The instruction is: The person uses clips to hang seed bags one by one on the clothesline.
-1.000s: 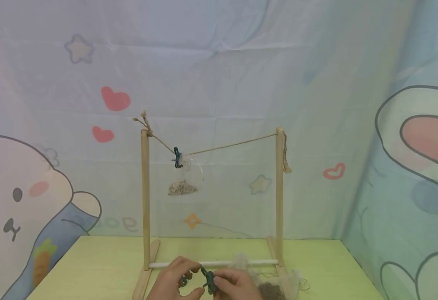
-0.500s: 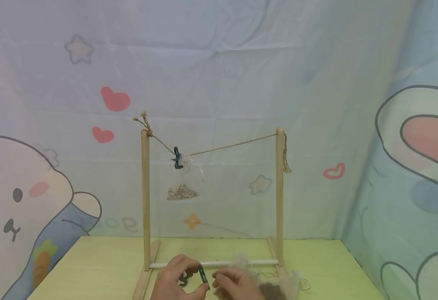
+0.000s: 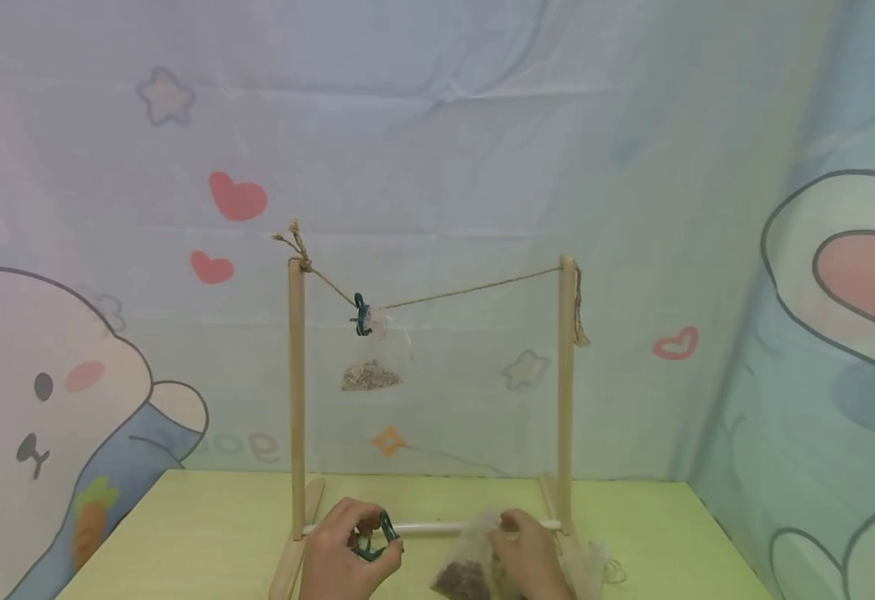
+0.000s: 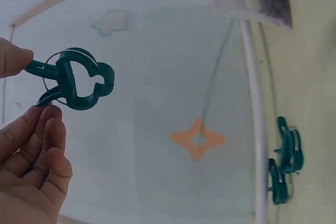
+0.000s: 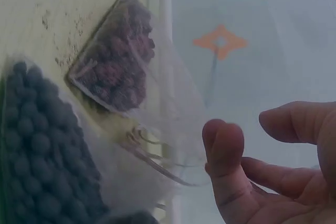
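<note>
My left hand (image 3: pixel 343 550) pinches a green spring clip (image 4: pixel 66 80) by its two handles, thumb on one and fingertips on the other. In the left wrist view, the clip's rounded jaws point away from the hand. On the right, my right hand (image 3: pixel 529 554) is at the sheer top of a mesh bag (image 5: pixel 113 66) filled with reddish-purple dried bits. Its thumb and index finger stand apart in the right wrist view, with the fingertips right at the bag's edge. Beside that bag lies a second mesh bag (image 5: pixel 42 140) of dark round balls.
Wooden posts (image 3: pixel 297 400) carry a twine line (image 3: pixel 475 287), from which another green clip (image 3: pixel 362 317) hangs a bag of pale bits (image 3: pixel 370 377). A white rod (image 3: pixel 430 528) crosses low between the posts. Two more green clips (image 4: pixel 291 150) lie near it on the table.
My right hand has let go of the green clip and moved right and up to the mesh bag, uncovering its filling. The left hand keeps hold of the clip, now turned. The head view has shifted slightly.
</note>
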A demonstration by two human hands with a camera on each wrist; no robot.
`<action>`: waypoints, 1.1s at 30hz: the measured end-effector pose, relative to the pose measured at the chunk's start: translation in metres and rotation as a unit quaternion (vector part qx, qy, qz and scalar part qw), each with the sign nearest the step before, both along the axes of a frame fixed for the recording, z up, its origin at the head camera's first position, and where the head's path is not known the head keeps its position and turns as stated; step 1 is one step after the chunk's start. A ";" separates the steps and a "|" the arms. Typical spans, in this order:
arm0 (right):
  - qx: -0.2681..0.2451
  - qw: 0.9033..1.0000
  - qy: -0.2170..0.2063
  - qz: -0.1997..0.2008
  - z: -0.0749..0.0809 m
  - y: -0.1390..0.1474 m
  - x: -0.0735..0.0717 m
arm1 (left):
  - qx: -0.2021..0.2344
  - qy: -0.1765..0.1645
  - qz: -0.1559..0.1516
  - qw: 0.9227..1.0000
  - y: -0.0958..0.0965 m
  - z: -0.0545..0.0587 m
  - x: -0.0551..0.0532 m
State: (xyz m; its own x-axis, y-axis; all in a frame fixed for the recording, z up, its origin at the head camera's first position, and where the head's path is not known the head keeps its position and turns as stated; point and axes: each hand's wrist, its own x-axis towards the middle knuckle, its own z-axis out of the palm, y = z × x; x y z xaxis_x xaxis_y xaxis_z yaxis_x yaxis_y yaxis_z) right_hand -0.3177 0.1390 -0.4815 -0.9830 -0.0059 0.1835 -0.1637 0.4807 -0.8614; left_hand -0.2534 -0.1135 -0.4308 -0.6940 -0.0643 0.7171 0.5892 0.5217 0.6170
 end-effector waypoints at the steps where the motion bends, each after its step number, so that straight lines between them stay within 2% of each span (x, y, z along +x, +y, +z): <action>1: -0.011 1.000 -0.016 0.000 -0.002 0.001 -0.001 | 0.003 -0.008 -0.002 1.000 0.000 -0.002 -0.002; 6: -0.044 0.997 -0.061 0.002 -0.009 0.002 -0.004 | 0.002 -0.021 -0.008 1.000 0.001 -0.008 -0.007; 12: -0.080 0.994 -0.077 0.015 -0.014 0.003 -0.007 | -0.017 -0.005 -0.006 1.000 0.005 -0.011 -0.009; 18: -0.114 0.990 -0.081 0.032 -0.013 0.003 -0.006 | -0.024 -0.029 -0.002 0.999 0.005 -0.009 -0.009; 22: -0.097 0.993 -0.058 0.045 -0.009 0.001 -0.003 | -0.026 -0.023 0.001 0.999 0.005 -0.010 -0.010; 29: -0.052 0.995 -0.018 0.088 0.003 -0.005 0.005 | -0.033 0.044 0.016 0.998 0.004 -0.013 -0.011; 33: -0.034 0.991 0.005 0.129 0.014 -0.010 0.012 | -0.027 0.057 0.017 0.998 0.003 -0.010 -0.009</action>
State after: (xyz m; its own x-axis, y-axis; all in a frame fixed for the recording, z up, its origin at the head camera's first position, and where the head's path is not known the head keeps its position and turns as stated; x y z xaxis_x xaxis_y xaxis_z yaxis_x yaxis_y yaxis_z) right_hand -0.3057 0.1294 -0.4671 -0.9487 -0.2431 0.2020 -0.2820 0.3624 -0.8883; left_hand -0.2629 -0.1103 -0.4406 -0.6059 -0.0453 0.7943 0.6356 0.5729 0.5175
